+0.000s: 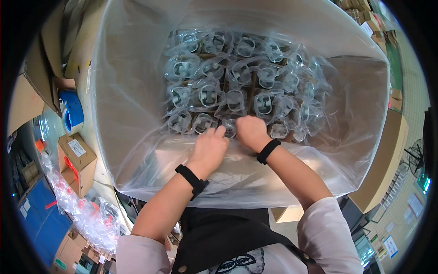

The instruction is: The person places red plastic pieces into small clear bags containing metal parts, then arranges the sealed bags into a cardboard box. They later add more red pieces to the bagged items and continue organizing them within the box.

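Both my hands reach down into a large cardboard box lined with a clear plastic bag. Inside, several round grey metal parts, each in its own clear bag, stand in rows between cardboard dividers. My left hand and my right hand meet at one bagged part in the nearest row, fingers curled on its plastic. That part is mostly hidden by my fingers. A black band sits on each wrist.
At the left stand a small cardboard box with a label, a blue roll-shaped object and a heap of clear plastic bags. More cartons are stacked at the top right. A tiled floor shows at the right.
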Demonstrator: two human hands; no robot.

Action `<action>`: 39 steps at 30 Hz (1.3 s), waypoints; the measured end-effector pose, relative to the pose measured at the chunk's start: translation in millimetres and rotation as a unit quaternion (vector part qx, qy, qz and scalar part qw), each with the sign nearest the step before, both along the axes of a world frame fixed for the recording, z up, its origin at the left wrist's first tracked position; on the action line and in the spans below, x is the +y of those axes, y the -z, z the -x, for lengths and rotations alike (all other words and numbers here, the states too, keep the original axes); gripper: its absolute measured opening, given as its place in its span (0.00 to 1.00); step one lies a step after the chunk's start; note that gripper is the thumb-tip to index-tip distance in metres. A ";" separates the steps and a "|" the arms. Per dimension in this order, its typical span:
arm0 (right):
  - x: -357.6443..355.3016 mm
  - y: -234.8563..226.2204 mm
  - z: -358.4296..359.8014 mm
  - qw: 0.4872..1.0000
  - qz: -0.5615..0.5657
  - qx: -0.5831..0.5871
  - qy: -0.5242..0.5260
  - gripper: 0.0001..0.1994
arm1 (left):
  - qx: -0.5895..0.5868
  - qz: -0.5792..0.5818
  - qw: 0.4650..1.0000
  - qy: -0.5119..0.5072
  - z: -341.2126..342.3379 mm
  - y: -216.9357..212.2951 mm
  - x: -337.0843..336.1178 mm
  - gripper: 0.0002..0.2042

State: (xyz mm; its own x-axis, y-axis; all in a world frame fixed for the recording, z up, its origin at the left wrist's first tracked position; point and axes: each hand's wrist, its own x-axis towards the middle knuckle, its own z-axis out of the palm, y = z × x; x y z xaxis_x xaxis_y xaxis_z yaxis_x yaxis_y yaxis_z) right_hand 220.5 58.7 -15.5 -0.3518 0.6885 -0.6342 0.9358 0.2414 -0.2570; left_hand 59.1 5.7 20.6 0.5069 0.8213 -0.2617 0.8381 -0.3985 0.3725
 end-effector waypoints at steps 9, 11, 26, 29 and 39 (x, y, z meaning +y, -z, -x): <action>5.4 -67.9 -32.3 0.983 -0.101 0.097 0.116 0.11 | 0.057 0.210 0.975 0.035 -9.0 -22.5 -2.3 0.23; 13.6 -84.9 -65.0 0.988 -0.044 0.110 0.101 0.09 | 0.067 0.235 0.968 0.053 -4.1 -41.2 4.8 0.21; -9.3 52.7 -81.0 0.979 0.040 0.002 -0.199 0.09 | -0.158 0.254 0.954 0.024 -82.9 -22.9 -18.1 0.04; -15.2 44.7 -93.0 0.994 0.010 0.047 -0.102 0.07 | -0.191 0.235 0.939 -0.165 -100.9 -25.0 2.2 0.05; -9.5 6.4 -142.9 0.946 0.208 0.195 0.152 0.14 | 0.028 0.199 0.966 -0.166 -122.7 57.7 18.4 0.09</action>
